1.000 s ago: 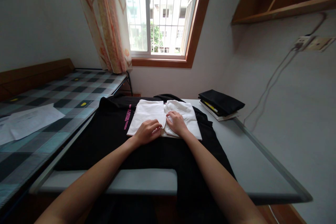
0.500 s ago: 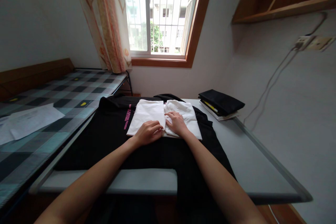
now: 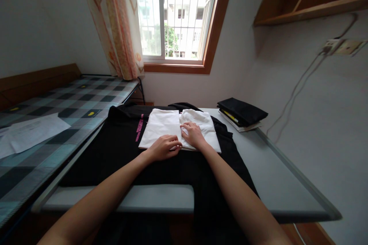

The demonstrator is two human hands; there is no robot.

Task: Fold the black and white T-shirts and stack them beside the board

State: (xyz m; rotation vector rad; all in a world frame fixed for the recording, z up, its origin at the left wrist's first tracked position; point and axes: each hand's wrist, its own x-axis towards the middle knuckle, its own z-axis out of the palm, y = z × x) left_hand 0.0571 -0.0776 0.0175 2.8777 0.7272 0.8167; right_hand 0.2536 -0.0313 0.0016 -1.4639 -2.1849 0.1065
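Note:
A folded white garment point(image 3: 162, 122), which looks like a T-shirt, lies on a spread-out black garment point(image 3: 115, 160) with pink lettering. A seam or gap runs down the white cloth's middle, splitting it into a left and a right panel. My left hand point(image 3: 164, 147) is at its near edge by the middle, fingers curled and thumb against them, seemingly pinching the lower corner of the left panel; the fingertips are partly hidden. Resting on the right panel, my right hand point(image 3: 193, 134) has its fingers spread and presses the cloth from above.
The black garment covers much of a white table point(image 3: 276, 172) and hangs over its front edge. A black pouch point(image 3: 243, 111) sits on papers at the back right. Left of the table is a bed with a checked mattress point(image 3: 57, 101) and papers point(image 3: 38, 132). Beyond is a window point(image 3: 184, 19).
My left hand has shifted slightly toward me and to the right along the near edge of the white garment. The right hand stays put.

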